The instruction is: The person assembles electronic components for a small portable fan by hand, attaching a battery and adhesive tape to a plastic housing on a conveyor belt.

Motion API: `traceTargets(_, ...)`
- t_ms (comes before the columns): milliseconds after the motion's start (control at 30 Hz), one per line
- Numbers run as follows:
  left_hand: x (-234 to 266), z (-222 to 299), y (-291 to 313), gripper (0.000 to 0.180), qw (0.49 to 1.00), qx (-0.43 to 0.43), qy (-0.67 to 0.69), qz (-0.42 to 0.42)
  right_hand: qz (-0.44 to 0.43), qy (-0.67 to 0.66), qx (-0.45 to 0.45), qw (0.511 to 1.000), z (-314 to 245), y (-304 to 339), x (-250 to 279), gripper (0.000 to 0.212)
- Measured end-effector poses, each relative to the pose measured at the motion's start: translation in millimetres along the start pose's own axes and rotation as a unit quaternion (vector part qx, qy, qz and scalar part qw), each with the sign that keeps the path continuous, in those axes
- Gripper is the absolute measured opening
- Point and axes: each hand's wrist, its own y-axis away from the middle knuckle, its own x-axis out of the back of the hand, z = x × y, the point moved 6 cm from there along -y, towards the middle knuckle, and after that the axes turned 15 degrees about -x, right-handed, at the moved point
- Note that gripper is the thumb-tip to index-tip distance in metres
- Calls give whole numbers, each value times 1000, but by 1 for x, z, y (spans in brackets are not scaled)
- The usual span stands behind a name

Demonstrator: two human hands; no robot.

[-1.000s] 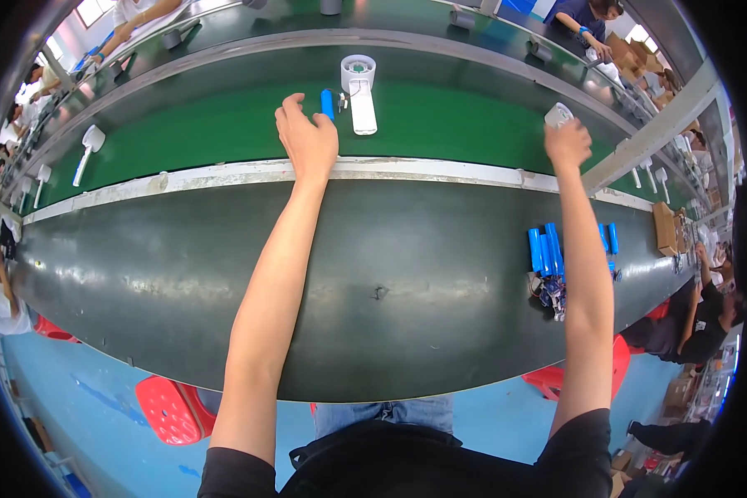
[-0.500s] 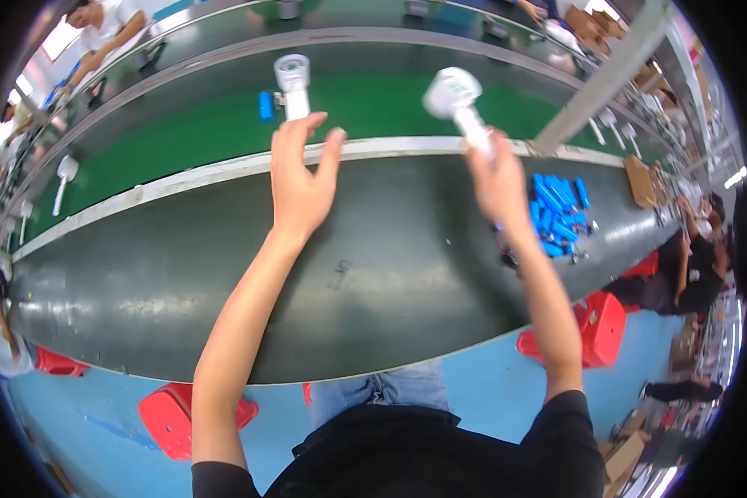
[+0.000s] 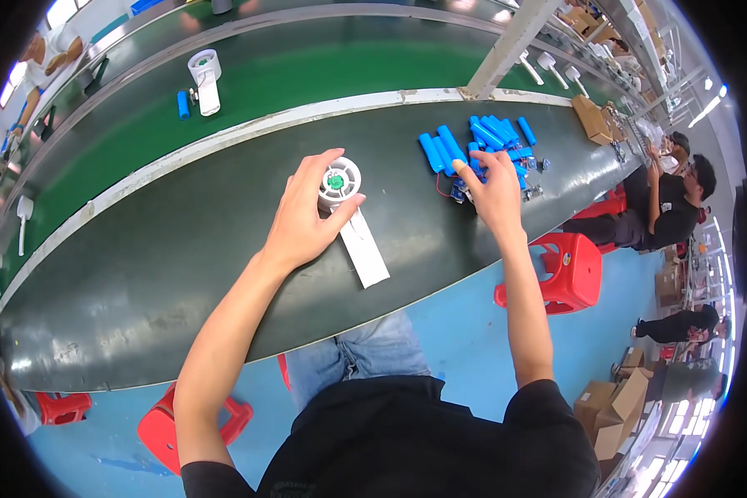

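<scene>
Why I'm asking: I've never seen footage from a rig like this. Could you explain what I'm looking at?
There is no robot here, only a person working with two bare hands. A wide fisheye camera, the left of two worn on the head, looks down at them, so straight edges look bent.

The left hand holds a white device by its round head, with the flat handle pointing toward the person. The right hand is at a pile of blue cylinders on the dark worktable; whether it grips one is hard to tell. A brown box sits farther right. Beyond the table's pale edge, another white device lies on a green surface.
</scene>
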Motion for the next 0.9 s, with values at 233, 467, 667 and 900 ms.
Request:
traceTargets(233, 3, 0, 3, 61, 1000, -2, -9, 8, -35, -93, -29, 995, 7, -13, 19, 35)
traceTargets(467, 3, 0, 1, 58, 998, -29, -51, 11, -123, -417, -130, 891, 26, -22, 47, 38)
traceTargets(667, 2, 4, 1, 57, 999, -23, -46, 8, -159, -259, -111, 946, 37, -25, 28, 27)
traceTargets(900, 3, 3, -1, 57, 998, -34, -43, 19, -151, -297, -153, 930, 41, -7, 18, 25)
